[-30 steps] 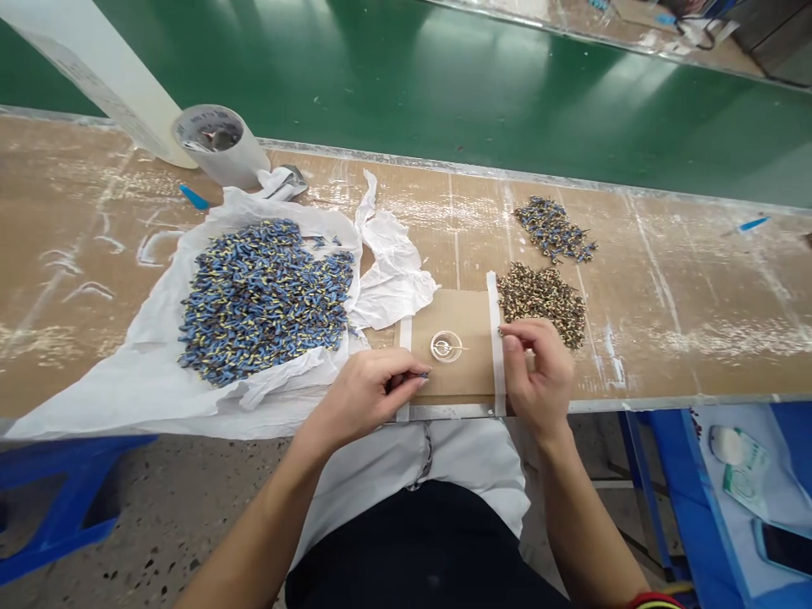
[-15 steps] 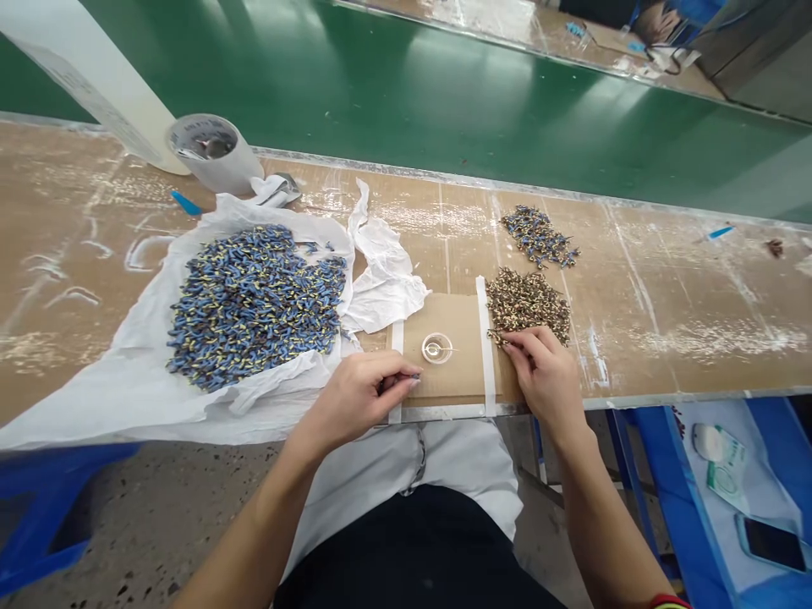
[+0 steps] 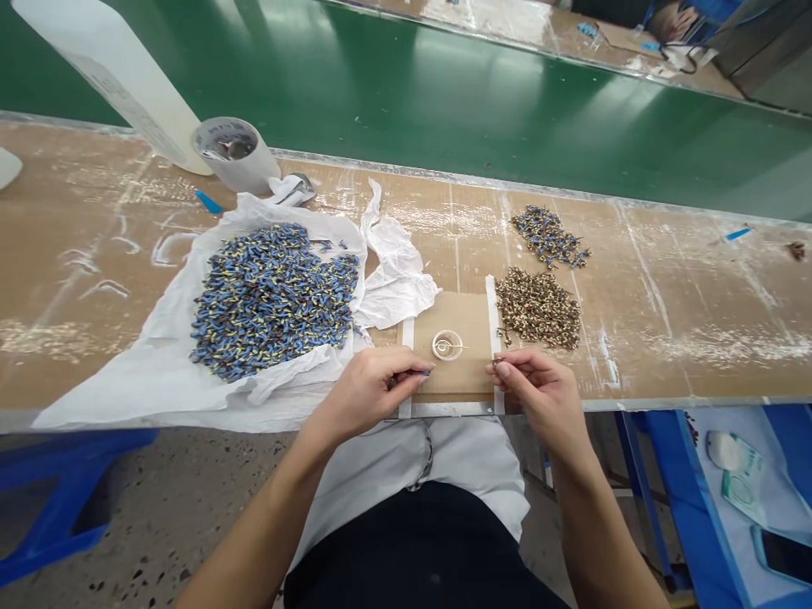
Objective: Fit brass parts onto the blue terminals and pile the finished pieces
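My left hand (image 3: pixel 381 385) pinches a small blue piece (image 3: pixel 425 372) at its fingertips, over the near left part of a cardboard pad (image 3: pixel 466 317). Between thumb and forefinger of my right hand (image 3: pixel 539 389) is a tiny brown piece (image 3: pixel 496 362), above the pad's right tape strip. On the pad, between the hands, stands a small round clear cup (image 3: pixel 447 345) with a thin stick in it. A heap of small brown and cream pieces (image 3: pixel 539 309) lies just beyond my right hand. A large pile of blue, yellow and dark pieces (image 3: pixel 272 296) rests on white paper (image 3: pixel 127 381) at the left.
A smaller pile of blue and brown pieces (image 3: pixel 551 237) lies behind the brown heap. At the back left are a tape roll (image 3: pixel 244 161) and a tall whitish plastic piece (image 3: pixel 127 85). A green strip (image 3: pixel 381 93) runs behind the table. A phone (image 3: pixel 787 554) lies lower right.
My right hand has drawn back from the brown heap toward the pad, with a tiny brown piece in its fingertips. My left hand keeps its pinch near the pad. The view has shifted slightly.
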`<state>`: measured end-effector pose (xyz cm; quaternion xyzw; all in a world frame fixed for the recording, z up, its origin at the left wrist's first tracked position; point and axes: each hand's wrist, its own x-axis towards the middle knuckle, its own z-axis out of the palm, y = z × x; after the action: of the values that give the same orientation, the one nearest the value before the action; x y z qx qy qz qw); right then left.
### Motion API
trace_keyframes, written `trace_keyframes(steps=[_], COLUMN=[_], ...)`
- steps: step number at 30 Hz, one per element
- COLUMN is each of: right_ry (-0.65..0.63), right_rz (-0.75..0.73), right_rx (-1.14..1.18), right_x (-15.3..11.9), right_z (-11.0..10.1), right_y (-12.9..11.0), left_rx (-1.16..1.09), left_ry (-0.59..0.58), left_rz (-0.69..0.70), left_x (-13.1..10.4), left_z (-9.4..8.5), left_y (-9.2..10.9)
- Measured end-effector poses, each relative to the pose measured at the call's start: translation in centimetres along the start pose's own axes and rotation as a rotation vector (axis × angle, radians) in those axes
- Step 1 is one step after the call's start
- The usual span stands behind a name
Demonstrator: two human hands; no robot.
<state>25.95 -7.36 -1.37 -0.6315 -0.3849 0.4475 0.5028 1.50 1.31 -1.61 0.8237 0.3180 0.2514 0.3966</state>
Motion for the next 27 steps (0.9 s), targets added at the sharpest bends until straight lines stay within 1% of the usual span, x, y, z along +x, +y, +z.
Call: trace_keyframes(steps=[3,6,9,13,18,22,27], right_ry=[-0.062,-0.109,-0.141,-0.162,-0.161,-0.159,-0.172], right_rz=[0.041,0.063,0.066,0.027,-0.04,-0.083,-0.12], right_rx=[0.06,0.082,0.07,0.044,-0.016,-0.089,-0.127], right_x=[-0.5,-0.8,-1.1,-1.3,-1.4,-1.5,-1.6], right_z=[1.8,3.2,4.2,5.2,5.7,5.5,5.3], right_y=[-0.2,-0.3,-0.3,-0.3,0.2,1.0,1.2], left_rx=[0.017,0.014,0.009,0.029,0.07,0.096,0.135], left_ry=[0.007,0.016,0.018,0.019,-0.004,-0.021,-0.013], left_rz=[0.018,0.041,0.071,0.11,0.145,0.146,0.156], left_x=[0.0,0.0,-0.1,-0.2,-0.3,-0.3,-0.3], left_z=[0.0,0.1,0.3,0.5,0.6,0.6,0.6], left_y=[0.1,0.1,0.0,-0.2,-0.4,-0.3,-0.1])
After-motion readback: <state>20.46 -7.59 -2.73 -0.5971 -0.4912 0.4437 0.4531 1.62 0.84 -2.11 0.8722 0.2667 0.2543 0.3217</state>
